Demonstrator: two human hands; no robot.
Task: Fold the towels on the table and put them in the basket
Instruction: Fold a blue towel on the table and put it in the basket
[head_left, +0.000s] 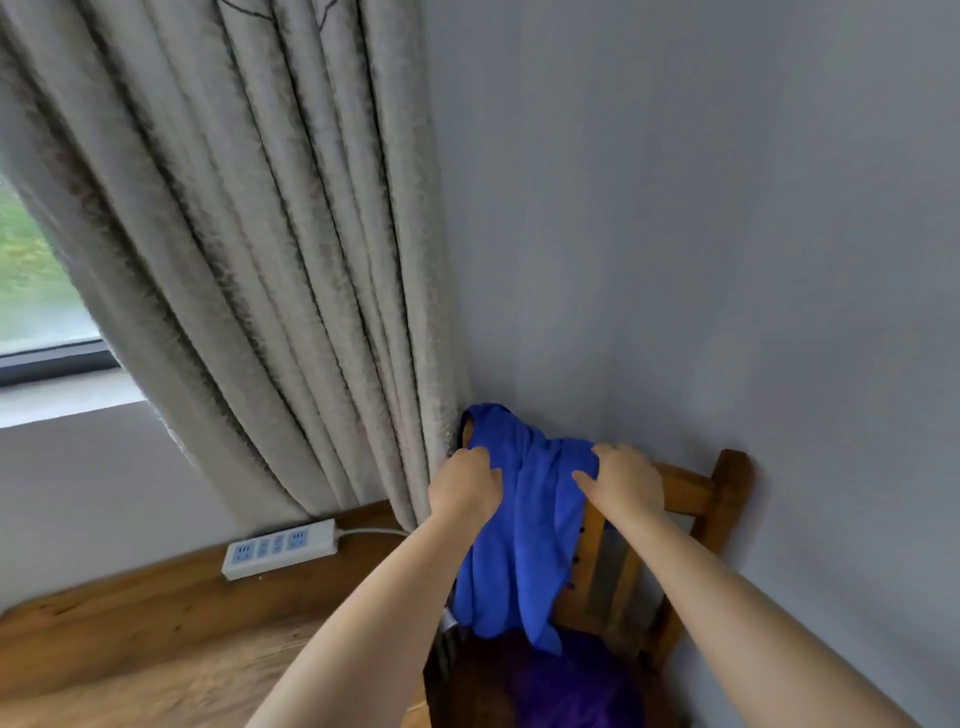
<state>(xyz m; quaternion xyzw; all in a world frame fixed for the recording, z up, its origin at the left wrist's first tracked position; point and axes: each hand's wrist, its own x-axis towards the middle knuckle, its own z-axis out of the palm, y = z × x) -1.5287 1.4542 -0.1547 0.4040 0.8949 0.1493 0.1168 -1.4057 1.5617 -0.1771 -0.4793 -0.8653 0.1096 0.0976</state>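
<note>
Head view, nearest us: our two forearms reach forward from the bottom edge, and beneath them a purple cloth (571, 686) lies on the seat of a wooden chair (727, 499), blurred so we cannot tell its shape. To the left, the wooden desk (130, 649) carries a white power strip (280, 548) near its far edge. Farther on, a blue towel (524, 540) hangs draped over the chair's backrest, its lower end dangling just above the purple cloth. Our left hand (465, 486) grips a bunch of the towel at its left side, fingers curled into the fabric. Our right hand (623, 480) grasps the towel's right side at the top rail, thumb pinching the cloth. Beyond the chair hangs a beige curtain (234, 234), beside a grey wall (701, 208).
</note>
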